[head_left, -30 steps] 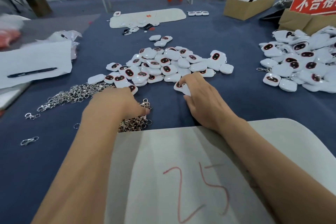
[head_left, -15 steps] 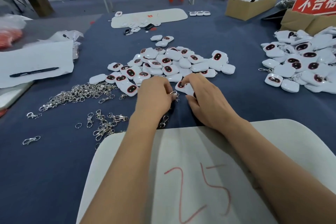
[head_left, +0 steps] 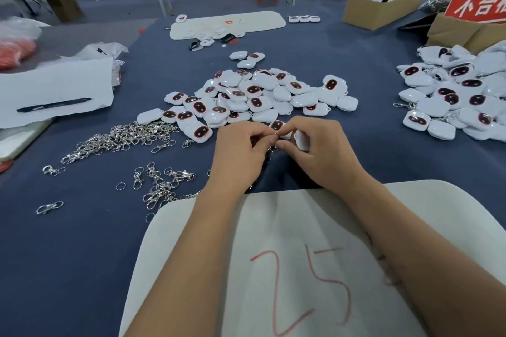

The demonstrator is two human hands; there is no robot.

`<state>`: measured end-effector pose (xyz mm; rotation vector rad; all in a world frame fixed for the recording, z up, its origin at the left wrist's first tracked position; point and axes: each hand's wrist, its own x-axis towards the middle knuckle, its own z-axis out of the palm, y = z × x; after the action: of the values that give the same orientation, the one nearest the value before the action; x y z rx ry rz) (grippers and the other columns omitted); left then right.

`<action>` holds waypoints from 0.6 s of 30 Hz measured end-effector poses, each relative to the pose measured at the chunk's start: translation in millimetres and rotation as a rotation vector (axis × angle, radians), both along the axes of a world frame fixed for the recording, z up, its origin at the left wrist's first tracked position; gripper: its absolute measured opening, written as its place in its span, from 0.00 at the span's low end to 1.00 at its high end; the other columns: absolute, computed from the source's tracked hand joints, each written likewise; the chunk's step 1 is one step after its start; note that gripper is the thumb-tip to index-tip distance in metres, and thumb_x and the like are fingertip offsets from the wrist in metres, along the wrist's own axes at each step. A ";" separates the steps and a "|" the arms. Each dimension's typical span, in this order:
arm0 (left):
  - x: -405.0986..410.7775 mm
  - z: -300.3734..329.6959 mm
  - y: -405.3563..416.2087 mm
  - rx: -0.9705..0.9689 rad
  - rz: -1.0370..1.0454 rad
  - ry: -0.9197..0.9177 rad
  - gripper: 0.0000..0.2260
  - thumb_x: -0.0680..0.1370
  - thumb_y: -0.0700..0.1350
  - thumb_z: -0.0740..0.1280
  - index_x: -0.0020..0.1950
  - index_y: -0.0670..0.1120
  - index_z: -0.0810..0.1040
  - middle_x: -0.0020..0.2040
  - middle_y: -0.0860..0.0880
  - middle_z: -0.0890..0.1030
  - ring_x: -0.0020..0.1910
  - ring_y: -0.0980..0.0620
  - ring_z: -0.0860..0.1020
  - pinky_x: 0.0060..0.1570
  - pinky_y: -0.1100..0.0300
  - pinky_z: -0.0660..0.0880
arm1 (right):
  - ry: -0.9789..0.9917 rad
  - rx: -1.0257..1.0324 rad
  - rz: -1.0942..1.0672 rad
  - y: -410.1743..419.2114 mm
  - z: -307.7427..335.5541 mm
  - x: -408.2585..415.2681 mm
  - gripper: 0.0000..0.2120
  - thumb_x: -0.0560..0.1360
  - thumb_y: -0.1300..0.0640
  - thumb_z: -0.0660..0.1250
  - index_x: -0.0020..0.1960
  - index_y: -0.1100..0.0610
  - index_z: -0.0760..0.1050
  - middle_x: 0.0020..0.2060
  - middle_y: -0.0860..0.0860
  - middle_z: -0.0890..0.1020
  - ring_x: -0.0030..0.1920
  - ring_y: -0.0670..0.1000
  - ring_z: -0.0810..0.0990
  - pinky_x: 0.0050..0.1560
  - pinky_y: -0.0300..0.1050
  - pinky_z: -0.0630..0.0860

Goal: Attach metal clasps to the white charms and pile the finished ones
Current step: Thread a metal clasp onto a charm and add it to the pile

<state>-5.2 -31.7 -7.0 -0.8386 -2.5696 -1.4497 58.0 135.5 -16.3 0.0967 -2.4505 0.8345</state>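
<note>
At 9 o'clock a black pen [head_left: 54, 105] lies on a white sheet [head_left: 54, 90]. Toward 8 o'clock the loose metal clasps [head_left: 117, 139] form a heap on the blue table cover [head_left: 68, 254], with a smaller scatter of clasps [head_left: 161, 186] nearer the body.

At centre, the pile of unfinished white charms [head_left: 254, 96] sits at 12 o'clock, just beyond both hands.

The left hand [head_left: 241, 156] has its fingers curled, thumb and forefinger pinching one small metal clasp [head_left: 274, 133]; most of the clasp is hidden. The right hand [head_left: 323, 153] pinches the same joint from the opposite side and holds a white charm [head_left: 301, 139] under its curled fingers. The two sets of fingertips touch. Whether the clasp is already through the charm's loop cannot be told.

At 2 o'clock the finished pile [head_left: 460, 101] lies well apart from the hands, with clasps showing at its near edge.

Probable faults from this point:
- The clasp slips from the pinch, because the contact area is small and the metal smooth; it would drop among the loose clasps.
- The clasp closes without catching the loop, because the fingers block the view of the joint.
- An unclasped charm reaches the finished pile, because both piles look alike.
</note>
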 end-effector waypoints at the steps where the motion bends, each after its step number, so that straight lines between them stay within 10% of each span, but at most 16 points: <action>1: 1.0 1.0 0.2 0.035 -0.001 -0.006 0.06 0.78 0.41 0.72 0.46 0.50 0.88 0.41 0.55 0.85 0.42 0.57 0.82 0.46 0.59 0.77 | 0.007 -0.044 -0.006 0.9 -0.4 0.0 0.03 0.77 0.56 0.76 0.50 0.54 0.85 0.37 0.39 0.81 0.38 0.42 0.77 0.41 0.35 0.71; 5: 7.8 6.8 7.7 0.292 0.087 -0.073 0.08 0.75 0.38 0.75 0.42 0.52 0.85 0.38 0.58 0.85 0.37 0.61 0.81 0.41 0.69 0.76 | -0.046 -0.247 0.048 2.5 1.6 1.3 0.03 0.77 0.57 0.77 0.49 0.55 0.86 0.37 0.45 0.85 0.38 0.44 0.79 0.41 0.34 0.71; 13: 13.2 10.3 19.0 0.445 0.012 -0.233 0.04 0.77 0.36 0.71 0.43 0.43 0.83 0.36 0.46 0.85 0.34 0.53 0.82 0.39 0.58 0.80 | -0.115 -0.430 0.105 10.8 4.2 2.9 0.08 0.80 0.55 0.73 0.44 0.56 0.85 0.35 0.54 0.85 0.40 0.65 0.76 0.43 0.60 0.75; 18: 10.2 8.7 18.8 0.479 0.099 -0.290 0.04 0.77 0.38 0.70 0.42 0.43 0.82 0.37 0.42 0.84 0.33 0.53 0.80 0.37 0.58 0.80 | -0.095 -0.466 0.099 13.5 4.0 2.1 0.07 0.79 0.56 0.74 0.42 0.54 0.85 0.36 0.50 0.85 0.37 0.56 0.77 0.41 0.50 0.72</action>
<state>5.0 -12.9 1.8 -0.4545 -2.2276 -2.1579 60.2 149.0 -12.3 0.0060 -2.2833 1.4594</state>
